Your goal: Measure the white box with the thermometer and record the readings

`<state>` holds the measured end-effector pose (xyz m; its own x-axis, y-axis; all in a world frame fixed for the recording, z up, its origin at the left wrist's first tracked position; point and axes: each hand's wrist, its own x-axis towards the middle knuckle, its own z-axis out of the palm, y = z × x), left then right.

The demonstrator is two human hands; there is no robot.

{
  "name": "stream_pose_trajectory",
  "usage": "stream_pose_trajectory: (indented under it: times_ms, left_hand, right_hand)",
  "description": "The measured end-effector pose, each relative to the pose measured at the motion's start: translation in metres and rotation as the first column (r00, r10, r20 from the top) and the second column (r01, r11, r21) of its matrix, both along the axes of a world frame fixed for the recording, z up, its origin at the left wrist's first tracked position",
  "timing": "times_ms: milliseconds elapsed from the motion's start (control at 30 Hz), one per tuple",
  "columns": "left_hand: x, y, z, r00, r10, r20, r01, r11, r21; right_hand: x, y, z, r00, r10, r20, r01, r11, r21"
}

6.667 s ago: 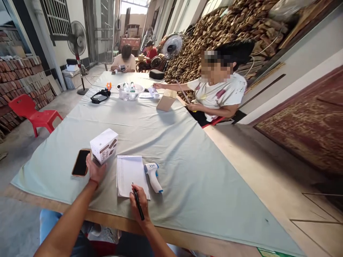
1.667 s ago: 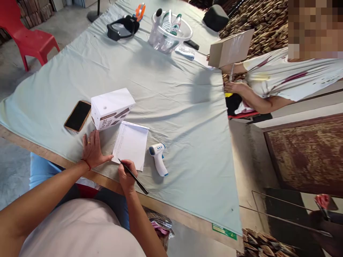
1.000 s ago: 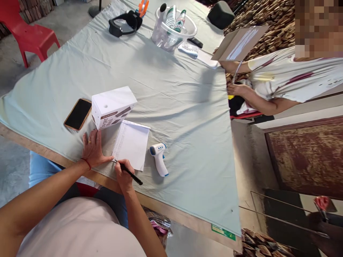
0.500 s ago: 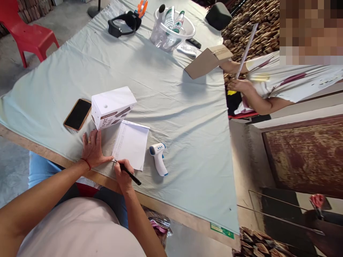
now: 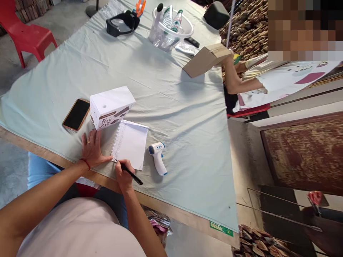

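My right hand (image 5: 124,175) grips a black pen (image 5: 133,175), its tip on the lower left corner of a white notepad (image 5: 132,144). Rows of small handwriting run along the pad's left side. My left hand (image 5: 92,150) lies with fingers spread on the cloth, the thumb reaching the pad's corner. Just beyond those fingers stands a white box (image 5: 112,103) with brown print. Left of the box lies a phone (image 5: 76,114) with a dark screen. To the right of the pad is a white and blue infrared thermometer (image 5: 158,157).
Across the table, a person's arm (image 5: 233,73) reaches to a tilted cardboard box (image 5: 205,60). A clear tub of bottles (image 5: 171,30), black goggles-like headgear (image 5: 122,25) and a dark rounded object (image 5: 216,15) stand at the far end. A red chair (image 5: 34,37) is on the left.
My pen has shifted slightly right along the pad's lower corner; my left hand stays put. The other person's arm has moved toward the cardboard box, and the long thin strip has swung upright.
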<state>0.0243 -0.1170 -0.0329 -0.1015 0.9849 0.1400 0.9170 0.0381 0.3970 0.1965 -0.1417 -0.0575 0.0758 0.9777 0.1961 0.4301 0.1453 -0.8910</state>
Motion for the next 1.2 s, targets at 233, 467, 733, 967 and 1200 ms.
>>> stream_pose_trajectory:
  times_ms: [233,467,733,967,1200]
  left_hand:
    - [0.0004,-0.0003,0.0,1.0,0.004,-0.012,-0.004,1.0,0.014]
    - [0.0003,-0.0003,0.0007,1.0,0.001,-0.028,0.0,1.0,0.013]
    - [0.0006,-0.0001,0.0016,1.0,0.008,-0.024,-0.008,1.0,0.0]
    - [0.0003,0.0004,0.0013,1.0,0.01,-0.013,-0.01,1.0,0.003]
    - [0.0002,0.0005,0.0012,1.0,0.009,-0.02,-0.009,1.0,-0.01]
  right_hand:
    - [0.0013,0.0004,-0.0043,0.998,0.014,0.06,-0.018,0.998,0.063]
    - [0.0012,0.0006,-0.0058,0.999,0.019,0.045,-0.021,0.999,0.04]
    - [-0.0003,0.0002,0.0,0.995,-0.074,-0.063,0.077,0.996,0.052]
    - [0.001,0.0004,-0.0026,1.0,-0.007,-0.006,0.007,0.999,0.052]
    - [0.0007,0.0008,-0.0034,0.999,0.004,0.048,-0.006,0.999,0.05]
